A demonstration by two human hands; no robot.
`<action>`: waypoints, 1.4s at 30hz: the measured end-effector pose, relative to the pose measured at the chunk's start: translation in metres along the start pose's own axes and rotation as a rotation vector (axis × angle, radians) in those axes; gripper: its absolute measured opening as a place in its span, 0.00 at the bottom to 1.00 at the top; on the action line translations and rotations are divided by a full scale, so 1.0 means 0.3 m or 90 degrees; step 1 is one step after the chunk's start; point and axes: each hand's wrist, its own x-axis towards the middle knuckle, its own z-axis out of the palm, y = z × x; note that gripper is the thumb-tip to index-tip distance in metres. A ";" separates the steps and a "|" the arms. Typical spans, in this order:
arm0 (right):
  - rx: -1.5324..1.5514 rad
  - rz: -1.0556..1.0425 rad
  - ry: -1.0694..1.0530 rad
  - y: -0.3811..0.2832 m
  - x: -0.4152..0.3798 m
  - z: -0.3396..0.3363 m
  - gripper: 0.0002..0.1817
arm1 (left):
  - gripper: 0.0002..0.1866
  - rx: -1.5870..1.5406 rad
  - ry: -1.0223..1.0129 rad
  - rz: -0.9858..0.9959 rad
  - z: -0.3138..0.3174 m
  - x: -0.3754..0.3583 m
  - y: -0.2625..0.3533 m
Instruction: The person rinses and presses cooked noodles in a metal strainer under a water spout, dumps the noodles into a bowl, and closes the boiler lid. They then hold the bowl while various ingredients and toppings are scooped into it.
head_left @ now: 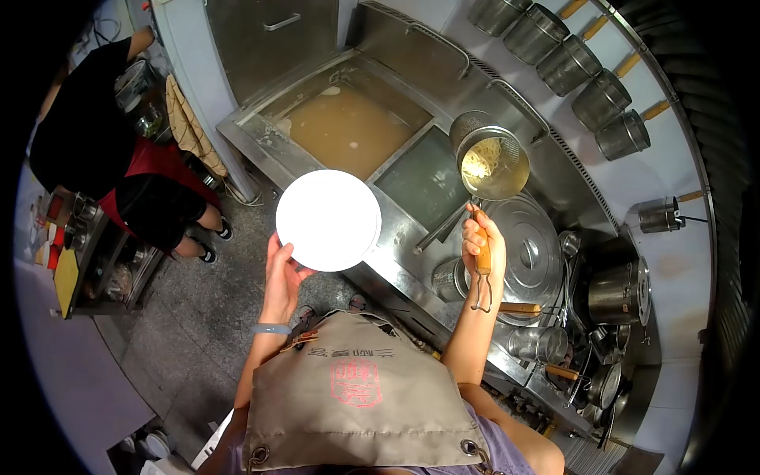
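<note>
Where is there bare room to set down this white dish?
A narrow steel strip looks bare between the greenish water and metal strainer, right of the white dish. Further right is crowded: round lid, wooden handles, large pot.

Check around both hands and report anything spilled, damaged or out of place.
Nothing clearly stands out. The left hand holds a white dish, too bright to check for marks. The right hand grips the strainer by its handle, with the noodles inside it. No spill is evident around either.
</note>
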 end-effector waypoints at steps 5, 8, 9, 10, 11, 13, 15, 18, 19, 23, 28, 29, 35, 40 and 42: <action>0.003 -0.001 -0.004 0.001 0.000 0.002 0.11 | 0.31 -0.002 -0.005 0.001 0.000 0.001 0.003; -0.001 -0.001 0.002 -0.001 0.002 0.002 0.11 | 0.31 0.000 -0.009 0.001 -0.005 0.004 -0.001; -0.006 -0.002 0.006 -0.002 0.003 0.002 0.11 | 0.31 0.001 -0.009 0.002 -0.007 0.005 -0.003; -0.011 -0.003 0.011 -0.002 0.003 0.002 0.11 | 0.31 0.001 -0.009 0.002 -0.007 0.006 -0.003; -0.011 -0.003 0.011 -0.002 0.003 0.002 0.11 | 0.31 0.002 -0.008 -0.001 -0.007 0.007 -0.003; -0.003 0.001 0.011 -0.004 0.003 0.002 0.10 | 0.31 0.003 -0.007 -0.004 -0.006 0.008 -0.002; 0.001 0.000 0.010 -0.004 0.004 0.000 0.10 | 0.31 0.004 -0.010 -0.004 -0.005 0.009 0.000; 0.001 -0.005 0.009 -0.003 0.007 -0.005 0.10 | 0.31 0.005 -0.012 -0.005 -0.010 0.014 -0.005; -0.004 -0.010 0.009 -0.003 0.007 -0.006 0.10 | 0.31 0.005 -0.012 -0.005 -0.012 0.017 -0.009; 0.002 -0.006 0.009 -0.004 0.004 0.000 0.10 | 0.31 0.024 -0.013 0.014 -0.013 0.021 -0.017; 0.000 -0.012 0.014 -0.004 0.006 -0.004 0.10 | 0.30 0.007 -0.013 -0.008 -0.002 0.014 -0.003; 0.001 -0.012 0.014 -0.005 0.007 -0.005 0.10 | 0.30 0.005 -0.010 -0.010 -0.001 0.014 -0.004; 0.001 -0.013 0.015 -0.006 0.004 -0.005 0.11 | 0.31 0.005 -0.004 -0.012 -0.003 0.017 -0.011; -0.004 -0.022 0.011 -0.003 0.005 -0.003 0.11 | 0.31 0.007 -0.010 -0.015 -0.005 0.019 -0.015; -0.005 -0.021 0.008 -0.003 0.006 -0.003 0.11 | 0.31 0.033 -0.007 0.000 -0.008 0.023 -0.024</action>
